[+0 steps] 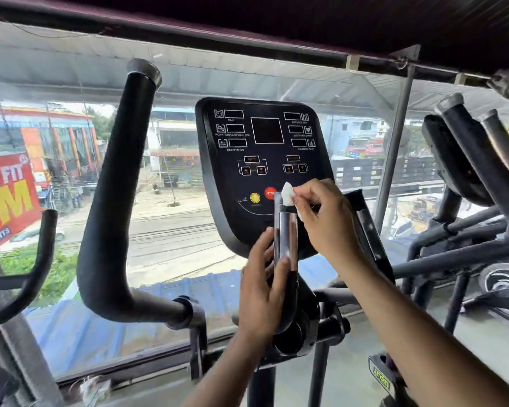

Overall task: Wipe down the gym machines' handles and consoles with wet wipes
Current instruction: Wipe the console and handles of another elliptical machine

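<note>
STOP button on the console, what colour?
Red STOP button, white lettering, beside a yellow button; head view.

A single head-worn, wide-angle camera looks forward and slightly down from close behind the machine, near enough that both forearms enter from the bottom edge. It faces the console (262, 171) head-on at the frame's centre, with the window (171, 207) and the street beyond behind it. The lens bends straight lines toward the edges.
</note>
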Motion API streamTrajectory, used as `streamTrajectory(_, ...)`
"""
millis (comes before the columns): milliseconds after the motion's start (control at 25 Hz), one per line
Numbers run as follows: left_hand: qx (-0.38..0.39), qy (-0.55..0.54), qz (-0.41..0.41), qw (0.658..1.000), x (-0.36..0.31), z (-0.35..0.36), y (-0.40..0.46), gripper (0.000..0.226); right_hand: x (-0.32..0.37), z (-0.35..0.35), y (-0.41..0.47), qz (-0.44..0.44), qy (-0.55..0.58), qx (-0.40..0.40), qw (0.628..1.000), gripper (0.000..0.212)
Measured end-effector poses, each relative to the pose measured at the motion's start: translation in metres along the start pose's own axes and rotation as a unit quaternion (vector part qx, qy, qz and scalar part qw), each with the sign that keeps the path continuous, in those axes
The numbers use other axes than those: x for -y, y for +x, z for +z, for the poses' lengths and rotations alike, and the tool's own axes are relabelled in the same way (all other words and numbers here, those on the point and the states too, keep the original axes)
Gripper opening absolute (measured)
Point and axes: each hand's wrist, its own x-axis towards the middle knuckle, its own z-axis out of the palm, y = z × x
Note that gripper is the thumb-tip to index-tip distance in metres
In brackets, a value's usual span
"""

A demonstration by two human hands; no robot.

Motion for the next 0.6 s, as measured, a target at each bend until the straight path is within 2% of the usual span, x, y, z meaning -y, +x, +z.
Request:
streamTrajectory(40, 0.0, -0.014, -0.031, 0.999, -0.008, 0.001, -0.006, 0.059, -0.001, -0.001, 0.003, -0.007, -0.002, 0.003, 1.0, 0.007)
streamTrajectory(80, 0.006, 0.017, -0.029, 0.999, -0.011, 0.0, -0.009, 0.064, -0.001, -0.002, 0.004, -0.013, -0.004, 0.014, 1.0, 0.007)
streamTrajectory(160, 0.04, 0.083, 0.036, 0.995, -0.007, -0.005, -0.011, 0.07, 0.0, -0.007, 0.008, -0.05, -0.027, 0.043, 0.997, 0.008)
streamTrajectory(200, 0.058, 0.085, 0.034, 0.994, -0.007, -0.004, -0.013, 0.071, 0.0, -0.01, 0.011, -0.082, -0.054, 0.057, 0.994, 0.01)
streamTrajectory(280, 0.055, 0.046, -0.017, 0.997, -0.009, 0.002, -0.025, 0.07, -0.001, -0.015, 0.015, -0.16, -0.124, 0.083, 0.976, 0.017)
streamTrajectory(360, 0.039, 0.035, -0.055, 0.997, -0.006, 0.007, -0.032, 0.07, -0.002, -0.017, 0.017, -0.212, -0.144, 0.117, 0.959, 0.028)
streamTrajectory(440, 0.038, 0.026, -0.058, 0.997, -0.004, 0.006, -0.03, 0.072, -0.001, -0.018, 0.016, -0.223, -0.125, 0.147, 0.956, 0.033)
streamTrajectory(520, 0.042, 0.016, -0.059, 0.997, -0.003, 0.005, -0.028, 0.073, 0.005, -0.017, 0.016, -0.233, -0.13, 0.169, 0.949, 0.023)
streamTrajectory(600, 0.046, 0.015, -0.065, 0.997, -0.003, 0.008, -0.031, 0.074, 0.012, -0.014, 0.022, -0.239, -0.148, 0.185, 0.942, 0.025)
